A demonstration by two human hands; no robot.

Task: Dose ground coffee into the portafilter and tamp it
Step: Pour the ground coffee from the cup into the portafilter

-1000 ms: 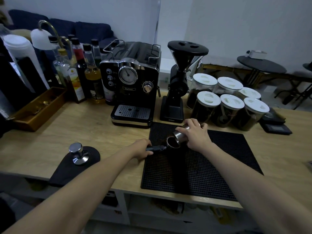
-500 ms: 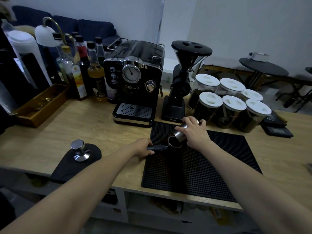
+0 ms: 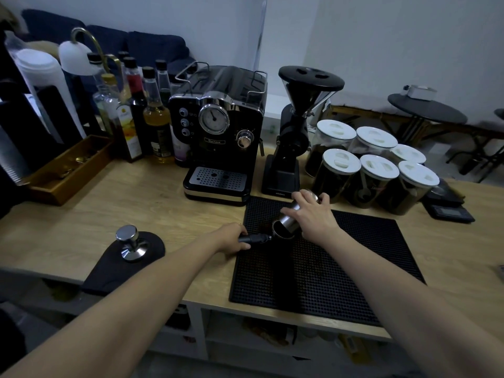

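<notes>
Lower centre of the frame, the left hand (image 3: 231,238) has its fingers wrapped around the portafilter (image 3: 272,236) handle, basket on the black mat (image 3: 341,268). Just right, the right hand (image 3: 311,214) fingers clasp a tilted steel cup (image 3: 289,222), its mouth at the basket. Left, the tamper (image 3: 131,242) stands on its pad. Behind, upper centre, stand the espresso machine (image 3: 221,132) and grinder (image 3: 294,132).

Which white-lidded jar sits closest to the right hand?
The front-left jar, nearest the grinder; the right hand is just in front of it, other five farther right or behind.
</notes>
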